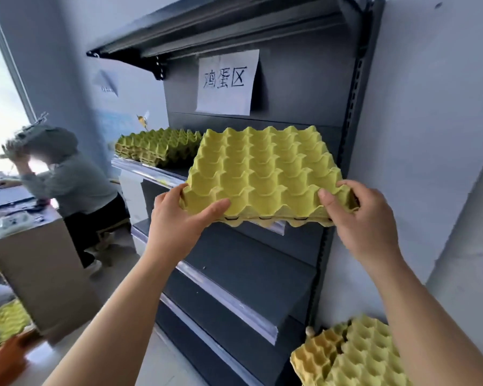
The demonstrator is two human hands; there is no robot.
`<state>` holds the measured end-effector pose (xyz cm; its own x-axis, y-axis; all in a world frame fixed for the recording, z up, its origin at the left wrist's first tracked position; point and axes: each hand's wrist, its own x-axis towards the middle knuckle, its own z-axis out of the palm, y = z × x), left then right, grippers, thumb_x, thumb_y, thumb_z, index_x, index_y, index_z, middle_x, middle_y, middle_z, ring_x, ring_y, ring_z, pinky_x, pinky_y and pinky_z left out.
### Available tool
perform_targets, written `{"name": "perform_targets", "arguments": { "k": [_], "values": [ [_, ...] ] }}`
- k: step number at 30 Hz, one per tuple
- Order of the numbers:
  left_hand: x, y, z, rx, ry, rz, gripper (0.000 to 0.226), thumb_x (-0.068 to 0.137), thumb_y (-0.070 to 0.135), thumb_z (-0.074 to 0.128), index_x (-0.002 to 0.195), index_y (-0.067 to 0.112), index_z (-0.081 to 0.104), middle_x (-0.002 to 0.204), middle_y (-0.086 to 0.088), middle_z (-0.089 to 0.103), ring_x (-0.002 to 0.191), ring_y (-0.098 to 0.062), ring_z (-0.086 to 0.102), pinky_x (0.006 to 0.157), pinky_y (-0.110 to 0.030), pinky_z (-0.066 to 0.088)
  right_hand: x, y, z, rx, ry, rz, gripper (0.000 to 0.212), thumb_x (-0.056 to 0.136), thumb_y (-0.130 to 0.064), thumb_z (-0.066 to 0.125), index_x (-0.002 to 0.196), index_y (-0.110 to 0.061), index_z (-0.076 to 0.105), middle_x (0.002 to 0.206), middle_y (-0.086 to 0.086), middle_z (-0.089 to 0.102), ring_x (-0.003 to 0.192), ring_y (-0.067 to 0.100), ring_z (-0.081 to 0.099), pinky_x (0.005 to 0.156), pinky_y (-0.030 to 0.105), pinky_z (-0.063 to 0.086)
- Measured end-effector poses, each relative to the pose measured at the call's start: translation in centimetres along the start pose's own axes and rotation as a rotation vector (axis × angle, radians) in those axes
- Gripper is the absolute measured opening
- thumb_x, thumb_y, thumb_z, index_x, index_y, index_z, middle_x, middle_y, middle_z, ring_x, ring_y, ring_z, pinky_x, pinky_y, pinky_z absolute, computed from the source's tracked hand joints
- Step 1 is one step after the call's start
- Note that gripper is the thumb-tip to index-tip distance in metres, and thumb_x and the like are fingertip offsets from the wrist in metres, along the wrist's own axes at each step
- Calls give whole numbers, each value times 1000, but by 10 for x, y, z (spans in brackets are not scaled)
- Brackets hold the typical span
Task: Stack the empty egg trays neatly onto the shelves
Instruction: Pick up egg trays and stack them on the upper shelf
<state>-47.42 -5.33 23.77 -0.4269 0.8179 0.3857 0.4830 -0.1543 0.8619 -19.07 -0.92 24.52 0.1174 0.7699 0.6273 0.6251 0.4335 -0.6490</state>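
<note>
Where my forearms enter from below, a loose pile of floor trays [354, 355] lies at lower right beside the foot of the dark shelving unit [262, 274], their cups empty. Further up, my left hand [184, 215] grips the near left corner of a yellow-green egg tray [262, 174], with the thumb lying along the front edge. My right hand [360, 215] grips the near right corner, thumb pressed on the top face and fingers curled over the side rim. The tray's cups hold nothing. It hangs in the air, tilted, over the right part of the middle shelf [151, 169]. I cannot tell whether its far edge touches the shelf. Left of it on the same shelf sits a shelf stack [156, 147] of like trays, close to the held tray. Behind, on the back panel, a white paper sign [226, 82] reads "鸡蛋区". At far left a seated person [67, 179] leans over a desk [11, 218].
</note>
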Motion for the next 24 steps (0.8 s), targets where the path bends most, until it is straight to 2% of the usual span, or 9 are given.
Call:
{"name": "perform_targets", "arguments": {
  "k": [2,5,8,10,13,15,17,20,24],
  "values": [
    [21,-12,-23,12,11,-8,99,37,89,71,119,35,61,117,1,64,105,-14,64,96,-42,51,12,-16,33,2,-32,-12,72,74,-74,44,120,-21,60,98,4,58,92,20,53,73,29,39],
    [53,-30,-50,13,46,-25,92,40,87,72,115,35,63,114,2,66,102,-12,65,96,-39,50,29,-36,80,2,-67,-31,69,78,-72,44,121,-20,59,102,5,58,95,22,54,76,33,44],
    [88,-48,-71,-16,87,-18,73,55,71,80,112,29,65,104,8,71,93,-5,66,86,-26,51,52,-54,130,14,-80,-61,77,74,-76,39,119,-18,60,99,6,59,95,23,54,77,37,48],
    [118,-63,-82,-27,130,-8,64,60,63,81,111,26,67,97,11,73,88,-3,68,82,-22,51,69,-65,162,27,-89,-84,77,74,-77,38,118,-17,60,98,7,60,92,24,56,75,36,48],
    [169,-88,-96,-22,180,1,89,48,77,79,118,25,65,106,7,72,98,-9,68,94,-34,52,95,-79,206,28,-106,-100,68,81,-68,45,124,-16,58,104,8,58,96,22,54,78,36,46],
    [201,-101,-104,-12,200,-3,104,43,86,73,126,25,62,111,7,71,102,-11,66,97,-36,51,115,-89,235,27,-99,-111,65,84,-63,47,127,-16,56,107,9,57,100,23,53,82,38,48],
    [233,-111,-111,-10,209,6,108,42,87,70,129,24,60,107,9,71,99,-9,66,95,-32,50,136,-98,263,33,-95,-115,65,84,-64,47,128,-16,55,109,10,57,102,24,53,83,40,49],
    [279,-129,-119,-8,200,19,112,39,87,72,131,25,56,108,6,70,99,-11,66,96,-35,50,163,-108,304,25,-82,-124,69,83,-66,44,128,-16,55,110,11,57,105,25,52,84,40,47],
    [335,-154,-128,-44,148,10,118,36,78,81,137,24,51,111,5,69,102,-11,65,99,-33,48,189,-120,350,-2,-106,-108,86,75,-82,35,130,-18,53,114,11,56,112,26,49,91,43,46]
  ]
}}
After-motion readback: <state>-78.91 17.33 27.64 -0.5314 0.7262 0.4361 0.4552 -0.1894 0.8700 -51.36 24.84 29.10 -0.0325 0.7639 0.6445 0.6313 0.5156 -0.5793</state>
